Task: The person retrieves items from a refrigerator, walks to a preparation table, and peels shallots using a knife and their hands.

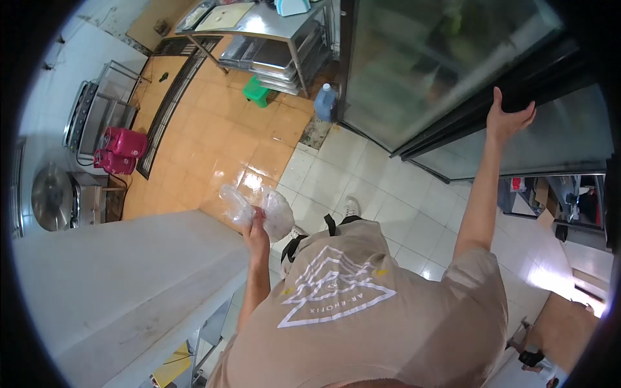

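My left hand [257, 231] is closed around a bunched clear plastic bag [278, 215], which bulges out on both sides of my fingers; whether the bag contains anything is unclear. Out to the right, my right hand [511, 121] reaches up to the dark frame [459, 119] of a tall glass door [414, 71]. Its thumb stands apart from the bent fingers, with a wide gap between them. The hand is at the frame's edge, but firm contact cannot be made out. Blurred shapes show through the cloudy glass.
A pale wall ledge [129, 278] lies at my left. Ahead are a steel table [265, 22] with trays beneath, a green stool [256, 92] and a blue jug [325, 102]. Pink gas cylinders [123, 147] stand farther left. The orange floor [213, 129] looks wet. A shelf [550, 200] holds items at right.
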A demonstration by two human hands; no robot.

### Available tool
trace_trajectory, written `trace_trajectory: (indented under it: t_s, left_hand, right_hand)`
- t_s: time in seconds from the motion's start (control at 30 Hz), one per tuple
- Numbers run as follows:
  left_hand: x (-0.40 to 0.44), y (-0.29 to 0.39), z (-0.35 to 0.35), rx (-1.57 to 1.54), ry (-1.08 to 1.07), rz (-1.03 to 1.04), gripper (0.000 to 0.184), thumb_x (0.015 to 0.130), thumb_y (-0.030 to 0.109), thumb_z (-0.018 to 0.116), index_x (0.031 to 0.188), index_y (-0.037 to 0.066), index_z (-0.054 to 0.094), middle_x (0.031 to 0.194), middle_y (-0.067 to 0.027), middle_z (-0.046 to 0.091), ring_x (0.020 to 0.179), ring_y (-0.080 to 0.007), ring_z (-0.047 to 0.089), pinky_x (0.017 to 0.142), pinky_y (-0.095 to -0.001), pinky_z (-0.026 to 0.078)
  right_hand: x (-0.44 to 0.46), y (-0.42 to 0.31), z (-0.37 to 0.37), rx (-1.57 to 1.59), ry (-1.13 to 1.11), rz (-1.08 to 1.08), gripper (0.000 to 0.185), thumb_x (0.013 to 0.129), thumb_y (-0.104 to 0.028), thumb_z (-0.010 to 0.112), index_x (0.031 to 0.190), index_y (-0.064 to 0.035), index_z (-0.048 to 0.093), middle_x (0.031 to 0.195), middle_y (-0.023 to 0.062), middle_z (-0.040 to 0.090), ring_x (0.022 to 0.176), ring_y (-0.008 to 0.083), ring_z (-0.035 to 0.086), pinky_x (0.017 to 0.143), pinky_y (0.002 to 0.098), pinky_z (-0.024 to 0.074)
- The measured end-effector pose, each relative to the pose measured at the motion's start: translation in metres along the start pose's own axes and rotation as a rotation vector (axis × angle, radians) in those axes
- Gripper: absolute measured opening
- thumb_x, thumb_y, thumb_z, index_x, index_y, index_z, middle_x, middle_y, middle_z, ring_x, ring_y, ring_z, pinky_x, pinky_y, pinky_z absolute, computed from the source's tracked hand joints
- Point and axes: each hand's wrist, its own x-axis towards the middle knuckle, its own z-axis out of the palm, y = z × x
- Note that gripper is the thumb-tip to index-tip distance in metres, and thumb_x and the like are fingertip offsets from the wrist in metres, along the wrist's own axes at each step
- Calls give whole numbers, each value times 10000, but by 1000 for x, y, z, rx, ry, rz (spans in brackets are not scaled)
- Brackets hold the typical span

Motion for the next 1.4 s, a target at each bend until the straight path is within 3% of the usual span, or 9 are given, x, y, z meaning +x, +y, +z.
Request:
trace_trajectory:
  t_s: [0.33, 0.47, 0.83, 0.93, 1.03, 1.13, 1.2, 1.23, 1.4]
  left_hand:
    - [-39, 1, 60, -22, -19, 19, 167, 1010, 170, 537, 909, 38, 553, 873, -19, 532, 859, -143, 483, 821, -297, 375]
    - [-49, -6, 56, -12, -26, -3, 183, 1012, 189, 540, 909, 39, 556, 868, -19, 534, 851, -146, 485, 815, -296, 375]
    - [-74, 16, 44, 107, 27, -8, 172, 1008, 154, 523, 908, 22, 568, 901, -24, 558, 881, -145, 507, 837, -296, 393]
    - [-83, 18, 37, 19, -36, -1, 106, 986, 86, 526, 931, 14, 583, 932, -31, 582, 897, -145, 523, 828, -301, 412]
    - [-93, 23, 20, 98, -195, 108, 96, 956, 17, 523, 980, 8, 616, 996, -45, 620, 942, -153, 551, 851, -311, 435]
    - [-90, 38, 5, 169, -439, 227, 203, 895, -15, 535, 1053, 5, 661, 1069, -69, 663, 1000, -165, 587, 887, -309, 442]
    - [-91, 48, 0, 101, -657, 255, 262, 851, -30, 553, 1080, 8, 675, 1078, -73, 675, 1023, -171, 600, 901, -306, 443]
    - [-93, 48, -1, 176, -707, 333, 293, 811, 27, 613, 1098, 9, 670, 950, -112, 693, 855, -194, 654, 789, -298, 500]
    - [-125, 59, -16, 206, -1031, 464, 417, 740, -17, 696, 1153, 32, 681, 971, -137, 698, 875, -268, 683, 792, -329, 515]
  right_hand:
    - [16, 31, 41, -72, -17, -198, 1231, 689, -450, 880, 1436, 104, 73, 1417, 420, 184, 1363, 595, 150, 1088, 678, 207]
    - [25, 45, 46, 9, -115, -247, 1246, 750, -349, 846, 1469, 72, -80, 1442, 487, -20, 1382, 612, 31, 1117, 680, 126]
    - [34, 63, 48, 246, -312, -172, 1354, 750, -452, 839, 1524, 13, -169, 1527, 400, -199, 1429, 563, -171, 1155, 645, 6]
    - [19, 48, 19, 366, -460, -16, 1293, 755, -427, 846, 1537, 49, -67, 1561, 367, -133, 1474, 468, -145, 1195, 520, 56]
    - [-48, 29, -11, 551, -613, -221, 1014, 809, -300, 809, 1543, 19, 186, 1594, 249, 210, 1494, 360, 164, 1188, 499, 170]
    - [-164, -28, -86, 834, -1146, 71, 969, 787, -263, 823, 1559, -116, 256, 1584, 132, 314, 1465, 275, 284, 1149, 458, 275]
    - [-225, -76, -152, 873, -1371, -33, 1017, 747, -252, 852, 1547, -55, 255, 1578, 148, 323, 1454, 253, 317, 1175, 420, 269]
    - [-257, -91, -179, 842, -1319, -224, 994, 744, -220, 846, 1532, -25, 273, 1564, 151, 347, 1444, 265, 333, 1184, 394, 273]
    - [-330, -177, -321, 990, -1299, 110, 842, 711, -73, 760, 1475, -66, 405, 1389, 181, 545, 1310, 323, 509, 1106, 398, 378]
